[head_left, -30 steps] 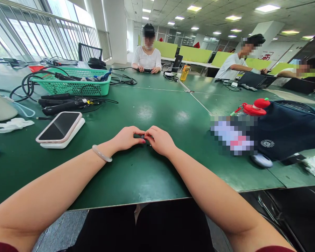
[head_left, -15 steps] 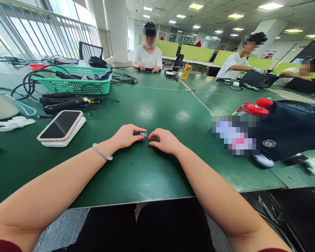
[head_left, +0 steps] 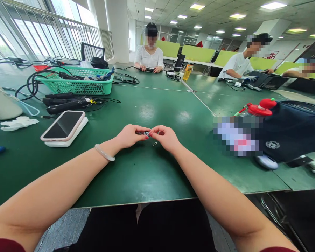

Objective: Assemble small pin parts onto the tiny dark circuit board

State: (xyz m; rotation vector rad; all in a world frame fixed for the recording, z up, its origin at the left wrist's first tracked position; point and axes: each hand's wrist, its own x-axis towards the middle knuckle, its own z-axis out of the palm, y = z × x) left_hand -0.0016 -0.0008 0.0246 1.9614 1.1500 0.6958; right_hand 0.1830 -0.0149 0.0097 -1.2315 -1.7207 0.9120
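Note:
My left hand, with a pale bangle at the wrist, pinches a small black-and-white patterned piece between thumb and fingers. Its exact kind is too small to tell. From the other side, my right hand closes thumb and fingertips on the right end of the same piece; those fingertips partly cover it. Just below the fingertips of my right hand, a tiny flat light-and-dark piece lies on the green table.
On the left are a phone on a white box, black tools and a green basket of cables. A dark bag and a mouse lie on the right. Several people sit across the table.
My right hand has moved left and its fingers have closed on the patterned piece. The tiny flat piece now shows on the table below. The view has shifted slightly.

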